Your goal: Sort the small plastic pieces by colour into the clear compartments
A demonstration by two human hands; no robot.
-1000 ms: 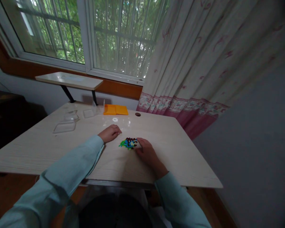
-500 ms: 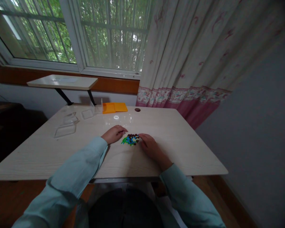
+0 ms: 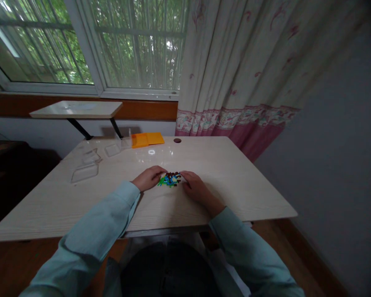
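A small heap of tiny coloured pieces (image 3: 170, 179), green, blue and dark, lies on the pale wooden table (image 3: 228, 181). My left hand (image 3: 148, 178) rests on the table with curled fingers touching the heap's left side. My right hand (image 3: 194, 185) lies at the heap's right side, fingers bent against it. Both hands flank the heap closely. Whether either hand grips a piece is too small to make out.
Clear plastic lids or trays (image 3: 85, 172) lie at the table's far left, and an orange flat box (image 3: 147, 139) sits at the back edge by a cable hole (image 3: 177, 140). A small shelf (image 3: 76, 109) stands under the window. A curtain (image 3: 235, 82) hangs at the right.
Both hands have closed in on the heap from either side, and the left hand now touches it. The view has tilted slightly.
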